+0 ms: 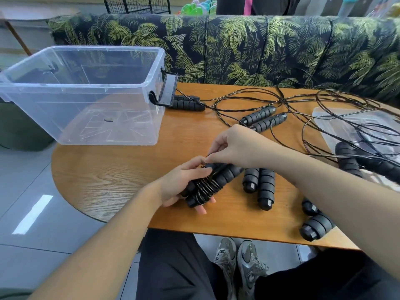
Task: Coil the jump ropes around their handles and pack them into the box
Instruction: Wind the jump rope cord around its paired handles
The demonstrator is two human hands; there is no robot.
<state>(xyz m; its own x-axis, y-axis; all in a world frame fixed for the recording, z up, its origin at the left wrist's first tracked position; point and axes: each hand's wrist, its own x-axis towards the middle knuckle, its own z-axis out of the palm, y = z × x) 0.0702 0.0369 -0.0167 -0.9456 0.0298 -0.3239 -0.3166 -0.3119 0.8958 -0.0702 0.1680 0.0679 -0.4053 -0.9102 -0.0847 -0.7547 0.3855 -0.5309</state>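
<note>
Box (82, 92) sits open, far left on table (121, 178), ready for packing. Left hand (184, 185) fingers wrap paired handles (213, 180) w/ coils, steadying them. Right hand (232, 148) fingers pinch rope end (208, 156) to secure wrap.

Both forearms reach forward from the seated person, bare to the elbow. The left hand (184, 185) lies palm up, its fingers (202, 210) curled from beneath round a pair of wrapped handles (213, 180), the thumb lying over the top of them. The right hand (233, 146) hovers just above and beyond the left fingers, wrist bent down, thumb and forefinger pinching a thin cord (208, 155) at the far end of that bundle. The other right fingers are tucked loosely behind. The two hands nearly touch.
</note>
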